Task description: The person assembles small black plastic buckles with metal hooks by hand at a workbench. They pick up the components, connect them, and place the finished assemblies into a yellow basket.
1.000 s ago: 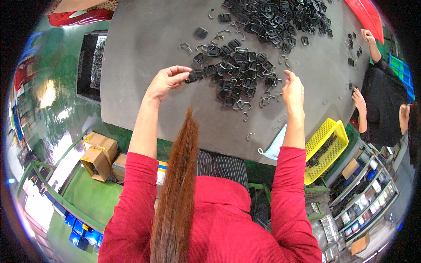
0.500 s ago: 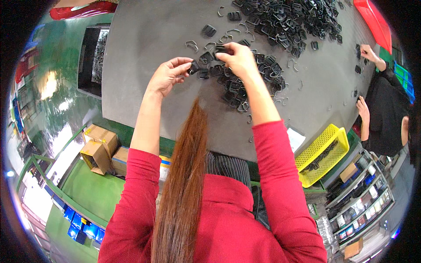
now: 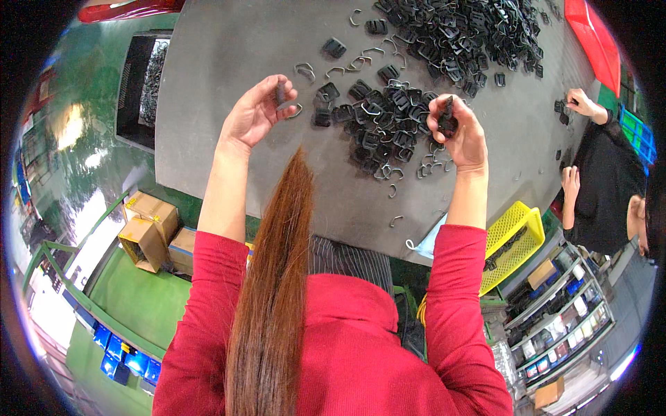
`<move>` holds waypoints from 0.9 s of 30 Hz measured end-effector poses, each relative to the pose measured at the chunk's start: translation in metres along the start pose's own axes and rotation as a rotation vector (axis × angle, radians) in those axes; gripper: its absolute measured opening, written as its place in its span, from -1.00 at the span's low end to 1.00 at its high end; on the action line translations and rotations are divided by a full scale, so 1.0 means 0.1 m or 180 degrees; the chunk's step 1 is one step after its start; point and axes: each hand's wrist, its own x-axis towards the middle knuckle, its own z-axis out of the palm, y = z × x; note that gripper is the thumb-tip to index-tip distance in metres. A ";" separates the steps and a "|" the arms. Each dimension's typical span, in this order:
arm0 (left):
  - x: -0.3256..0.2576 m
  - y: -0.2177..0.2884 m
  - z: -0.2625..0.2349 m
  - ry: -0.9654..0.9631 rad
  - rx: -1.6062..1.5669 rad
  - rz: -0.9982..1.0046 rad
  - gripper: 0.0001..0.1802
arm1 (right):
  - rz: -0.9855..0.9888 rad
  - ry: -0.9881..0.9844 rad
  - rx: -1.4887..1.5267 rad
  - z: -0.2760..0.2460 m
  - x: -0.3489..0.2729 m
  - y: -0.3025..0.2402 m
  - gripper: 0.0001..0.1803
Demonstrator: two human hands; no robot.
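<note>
So the big grey table (image 3: 229, 166) is taking up most of the view, bending toward the edges because of the lens. A huge heap of black plastic clips (image 3: 458, 31) is sitting along the far side, and a smaller scattered bunch of clips (image 3: 378, 128) is lying right between the two raised hands, mixed with thin bent wire hooks (image 3: 304, 68). Over on the right a coworker in a black top (image 3: 610, 187) is leaning at the table edge, one hand up by a few loose clips. A yellow mesh basket (image 3: 517, 232) is hanging just off the near right corner of the table, and a couple of cardboard boxes (image 3: 149, 229) are sitting on the green floor down on the left. There's also a red tray (image 3: 593, 38) poking in at the top right.

Now the hands. The left hand (image 3: 253, 114) is curled, fingers pinching a small dark clip piece (image 3: 280, 90) at the top, with a wire hook (image 3: 294, 109) dangling right by the fingertips, touching them as far as I can tell. The right hand (image 3: 461, 135) is closing tight around another black clip (image 3: 447, 116), thumb and fingers clamped on it, holding it up just above the scattered bunch. Both hands are well apart from each other, lifted off the tabletop.
</note>
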 end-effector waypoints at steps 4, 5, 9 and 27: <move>0.49 0.06 0.08 0.0445 0.1830 -0.0125 -0.59 | -0.0078 0.0486 -0.0788 0.19 0.39 0.05 -0.74; 0.60 0.05 0.20 0.0783 0.3089 0.0496 -0.54 | 0.0110 0.0630 -0.1499 0.22 0.56 0.07 -0.74; 1.00 -0.18 0.49 0.1629 0.5269 0.1978 -0.47 | -0.0254 0.1572 -0.5366 0.59 0.93 0.26 -0.53; 0.44 -0.14 0.36 0.0835 0.4375 0.0918 -0.62 | 0.0206 0.0345 -0.3664 0.65 0.80 0.25 -0.62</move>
